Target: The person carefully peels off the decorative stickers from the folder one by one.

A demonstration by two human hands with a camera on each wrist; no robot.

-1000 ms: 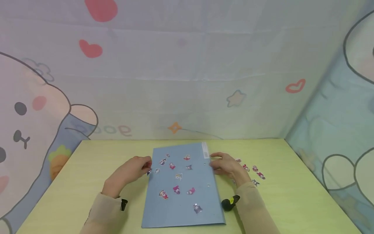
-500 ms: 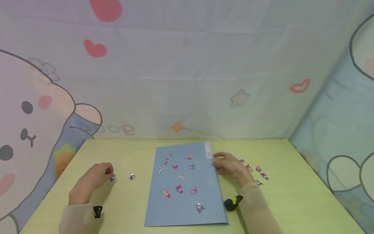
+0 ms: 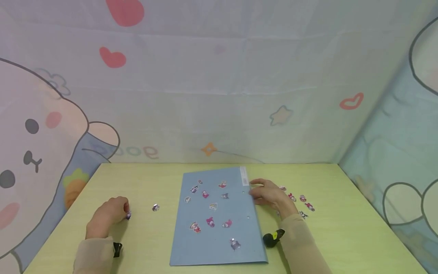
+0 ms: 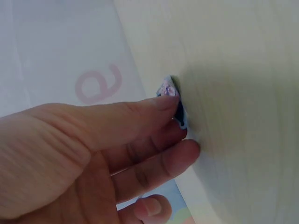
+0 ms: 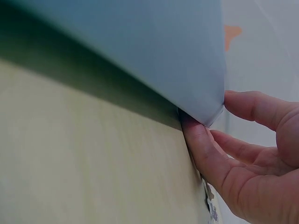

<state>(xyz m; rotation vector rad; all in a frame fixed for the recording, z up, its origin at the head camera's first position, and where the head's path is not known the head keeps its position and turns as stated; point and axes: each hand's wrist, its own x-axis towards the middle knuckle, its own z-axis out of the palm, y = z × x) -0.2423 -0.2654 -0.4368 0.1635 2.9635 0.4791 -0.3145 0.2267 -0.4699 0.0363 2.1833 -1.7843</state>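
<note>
At the lower left of the frame, the left hand [image 3: 107,213] pinches a small sticker [image 3: 128,215] between thumb and index finger, close to the desk [image 3: 147,236]. The step in hand looks like handling one sticker at a time; whether it is being laid down or picked up, I cannot tell. Either way, the next move calls for fine fingertip control: parting thumb and finger to release it flat, or a firm pinch to lift it. The thumb hides much of its design, and any contact with the desk is hard to make out.

A little rightward lies a lone sticker [image 3: 156,207], its print too small to read.

At lower centre is the blue folder [image 3: 202,251], scattered with character stickers [image 3: 210,222]; its white label [image 3: 244,176] is illegible (two pale dots near the right edge might be clear stickers).

Right of centre, the right hand [image 3: 268,195] holds the folder's right edge between its digits, seemingly to steady it; the underside fingertip is partly hidden.

Below that wrist sits a black-and-yellow piece [image 3: 272,239], which I cannot identify. Farther right lie loose stickers [image 3: 302,198], some partly hidden behind the right hand and forearm. Both sleeves run off the bottom.
</note>
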